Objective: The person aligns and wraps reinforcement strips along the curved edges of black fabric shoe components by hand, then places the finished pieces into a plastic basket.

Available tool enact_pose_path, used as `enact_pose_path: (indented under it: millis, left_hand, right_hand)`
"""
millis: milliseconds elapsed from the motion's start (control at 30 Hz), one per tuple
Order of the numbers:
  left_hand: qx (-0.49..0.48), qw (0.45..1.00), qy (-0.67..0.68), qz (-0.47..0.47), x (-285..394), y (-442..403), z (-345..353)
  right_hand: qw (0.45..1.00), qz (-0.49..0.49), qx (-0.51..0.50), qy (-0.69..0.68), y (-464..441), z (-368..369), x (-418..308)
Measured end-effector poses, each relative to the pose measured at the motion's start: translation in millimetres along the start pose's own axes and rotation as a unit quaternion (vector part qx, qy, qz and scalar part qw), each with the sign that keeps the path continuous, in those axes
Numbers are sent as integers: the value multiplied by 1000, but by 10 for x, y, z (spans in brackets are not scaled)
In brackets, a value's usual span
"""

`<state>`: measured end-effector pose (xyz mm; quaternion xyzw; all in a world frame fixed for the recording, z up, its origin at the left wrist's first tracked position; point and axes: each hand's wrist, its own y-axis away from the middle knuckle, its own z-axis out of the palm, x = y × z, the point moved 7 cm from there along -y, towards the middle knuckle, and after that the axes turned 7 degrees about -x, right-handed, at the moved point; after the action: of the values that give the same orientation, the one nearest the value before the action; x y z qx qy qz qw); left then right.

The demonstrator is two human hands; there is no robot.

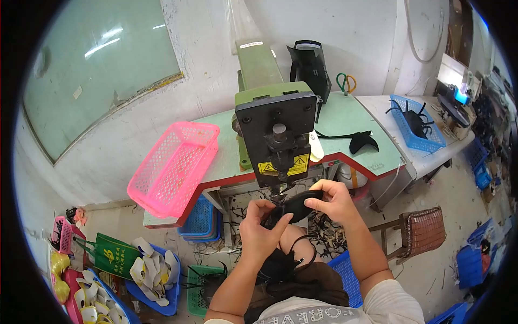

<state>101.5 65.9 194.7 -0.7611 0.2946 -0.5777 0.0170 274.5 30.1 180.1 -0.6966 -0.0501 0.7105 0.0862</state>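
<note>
My right hand (335, 204) pinches the right end of a black curved, padded piece (295, 207) between thumb and fingers. At its left end, my left hand (259, 222) is closed on the same piece, just below the working tip of a green machine (276, 116) with a black front plate. I cannot tell whether the piece touches the tip. More black material with thin straps (279, 265) lies on my lap. A black curved piece with a strap (363, 143) lies on the green tabletop (380, 160), right of the machine.
A pink basket (172, 167) overhangs the table's left edge. Scissors (346, 83) and a black holder (312, 70) stand behind. A blue basket (418, 127) holds black pieces on the side table. A brown stool (422, 235) stands right; bins with pale pieces (155, 272) sit lower left.
</note>
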Motion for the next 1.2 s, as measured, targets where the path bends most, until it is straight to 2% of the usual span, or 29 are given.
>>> enact_pose_path:
  millis: [33, 167, 467, 533, 667, 867, 900, 1000, 1200]
  left_hand:
    - [27, 999, -19, -14, -16, -7, -18]
    - [49, 998, -30, -29, 2, -33, -17]
    - [33, 992, 110, -52, -84, -105, -24]
    - [35, 989, 146, -2, -93, -117, -37]
    - [57, 987, 152, 3, -216, -88, -107]
    - [57, 961, 267, -41, -382, -12, -147]
    - [61, 957, 281, -44, -411, 6, -154]
    - [69, 944, 317, -58, -439, 71, -151]
    - [75, 920, 371, -106, -609, 304, -102]
  right_hand:
    - [999, -31, -10, -20, -41, -2, -6]
    - [998, -21, -24, -63, -148, -26, 28]
    - [996, -8, -44, -75, -214, 56, -30]
    - [997, -7, -34, -70, -203, 72, -22]
    - [996, 6, -9, -89, -182, 44, 133]
    - [993, 44, -83, -77, -75, 280, 298]
    - [996, 42, -77, -29, -64, 284, 285]
    - [998, 30, -59, -9, -77, 321, 338]
    - [998, -9, -31, -63, -117, 432, 261]
